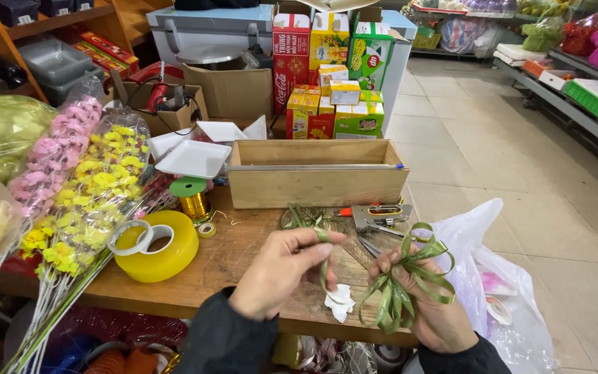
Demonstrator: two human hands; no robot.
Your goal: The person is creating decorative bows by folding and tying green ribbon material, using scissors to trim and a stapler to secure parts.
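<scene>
My right hand [434,312] grips a bunch of olive-green ribbon loops [410,277] shaped like a bow, held over the front edge of a wooden table [230,266]. My left hand [282,271] pinches a strand of the same green ribbon [322,260] between thumb and fingers, just left of the bow. A small white scrap [341,303] lies on the table below the strand. Behind my hands rest a metal stapler [381,216] and more green ribbon pieces [299,216].
A big yellow tape roll [164,257], a gold wire spool with a green top [192,197] and a long wooden box [316,173] sit on the table. Wrapped artificial flowers [84,201] lean at left. A white plastic bag [496,277] hangs at right. Cartons [327,76] stand behind.
</scene>
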